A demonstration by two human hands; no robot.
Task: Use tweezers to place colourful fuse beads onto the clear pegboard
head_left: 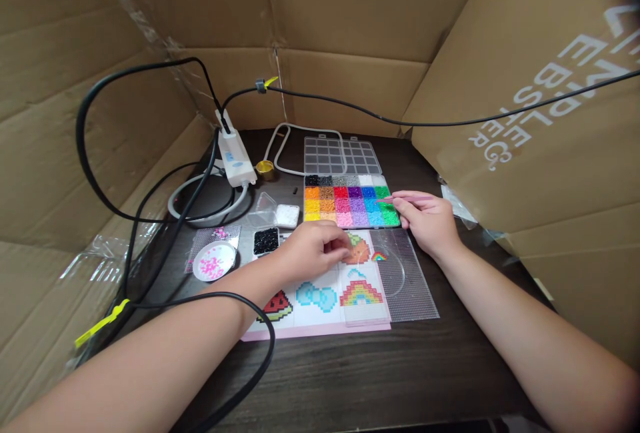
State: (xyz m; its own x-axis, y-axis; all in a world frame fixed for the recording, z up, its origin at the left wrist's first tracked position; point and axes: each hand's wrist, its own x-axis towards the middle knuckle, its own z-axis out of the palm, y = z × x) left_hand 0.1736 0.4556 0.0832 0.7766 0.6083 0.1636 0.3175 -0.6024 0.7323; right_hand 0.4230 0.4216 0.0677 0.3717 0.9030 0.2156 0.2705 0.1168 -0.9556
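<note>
Pink tweezers (414,199) are pinched in my right hand (429,223), their tips over the blue and green beads at the right side of the bead box (340,201). My left hand (316,246) rests on the pattern sheet (317,331) with curled fingers; whatever may be under its fingertips is hidden. Pixel pictures on the sheet include a rainbow (361,294), a blue bow (317,297) and a watermelon slice partly behind my left forearm. A clear pegboard (417,289) lies at the sheet's right, with a small rainbow made of beads (379,256) near its upper left.
Left of the sheet are a white dish (215,261) of pink beads, a black bead tray (266,241) and a white bead tray (287,215). A power strip (236,158) and black cables (131,253) stand farther left. Cardboard walls (345,86) surround the table.
</note>
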